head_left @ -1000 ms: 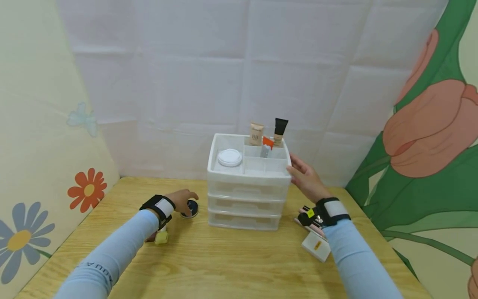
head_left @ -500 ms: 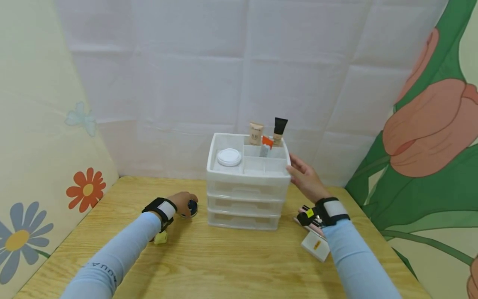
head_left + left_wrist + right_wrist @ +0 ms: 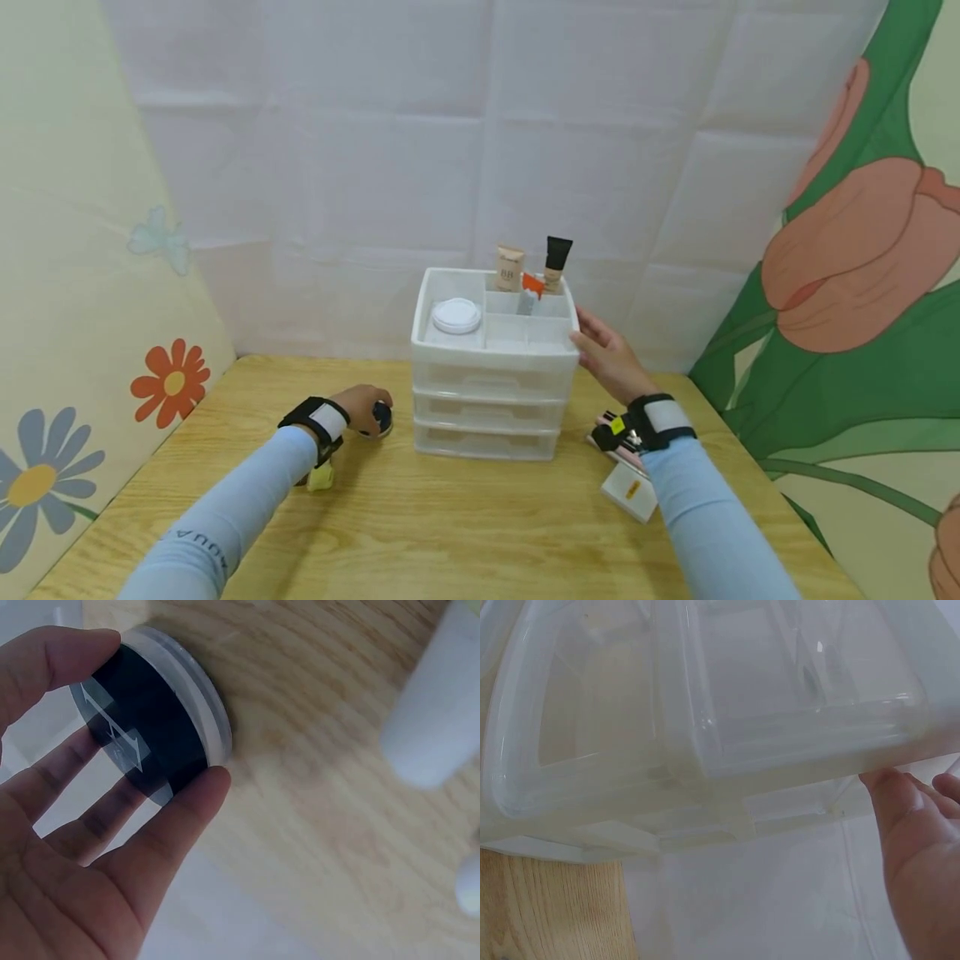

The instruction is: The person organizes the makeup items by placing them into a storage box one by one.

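Observation:
My left hand [image 3: 362,407] is at the table's left side, gripping a round cosmetic jar [image 3: 384,417] with a dark top. In the left wrist view, the thumb and fingers [image 3: 161,840] span the clear-rimmed jar [image 3: 154,712]; white lettering marks its dark face. Whether the jar touches the table is hard to tell. Left of centre stands a white drawer organizer [image 3: 491,360] with several translucent drawers. My right hand [image 3: 611,358] rests against its right side, near the top front corner. In the right wrist view, those fingertips [image 3: 889,780] touch the organizer's wall [image 3: 780,761].
The organizer's top tray holds a white round compact [image 3: 456,316], a beige BB tube [image 3: 510,268], a black-capped tube [image 3: 557,254] and an orange-topped tube [image 3: 532,286]. A white box [image 3: 630,492] and pink slim items lie by my right forearm. A yellow item [image 3: 320,477] sits near my left wrist.
My left fingers have closed around the jar from above it. The right hand stays at the organizer's side. The whole head view has shifted slightly.

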### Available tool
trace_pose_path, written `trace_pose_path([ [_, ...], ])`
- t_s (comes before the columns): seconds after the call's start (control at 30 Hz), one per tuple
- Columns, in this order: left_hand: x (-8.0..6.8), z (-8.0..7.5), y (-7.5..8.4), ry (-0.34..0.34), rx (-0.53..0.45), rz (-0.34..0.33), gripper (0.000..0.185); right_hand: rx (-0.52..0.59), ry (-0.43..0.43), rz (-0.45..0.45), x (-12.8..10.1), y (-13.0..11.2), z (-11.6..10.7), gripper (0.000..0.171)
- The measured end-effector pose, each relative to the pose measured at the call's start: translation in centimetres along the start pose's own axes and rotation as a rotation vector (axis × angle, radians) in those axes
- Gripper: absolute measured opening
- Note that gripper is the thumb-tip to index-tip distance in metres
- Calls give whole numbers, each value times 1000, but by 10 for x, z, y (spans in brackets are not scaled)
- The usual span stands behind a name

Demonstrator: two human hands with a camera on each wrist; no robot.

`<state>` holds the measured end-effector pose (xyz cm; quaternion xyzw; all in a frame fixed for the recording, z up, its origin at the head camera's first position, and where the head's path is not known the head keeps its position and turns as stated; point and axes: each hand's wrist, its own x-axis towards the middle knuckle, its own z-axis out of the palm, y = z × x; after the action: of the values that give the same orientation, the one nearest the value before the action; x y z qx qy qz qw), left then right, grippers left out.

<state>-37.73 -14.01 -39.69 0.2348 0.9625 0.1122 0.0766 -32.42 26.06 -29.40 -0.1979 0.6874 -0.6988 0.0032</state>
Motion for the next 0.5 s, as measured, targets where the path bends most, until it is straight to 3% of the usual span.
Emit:
trace_pose_path([
  [0.27,-21,-29,4,8,18,97,48,2,-34,-32,0,3,2,56],
  [0.5,-47,-66,26,-15,30,196,47,-12,-24,-60,2,7,-3,58],
])
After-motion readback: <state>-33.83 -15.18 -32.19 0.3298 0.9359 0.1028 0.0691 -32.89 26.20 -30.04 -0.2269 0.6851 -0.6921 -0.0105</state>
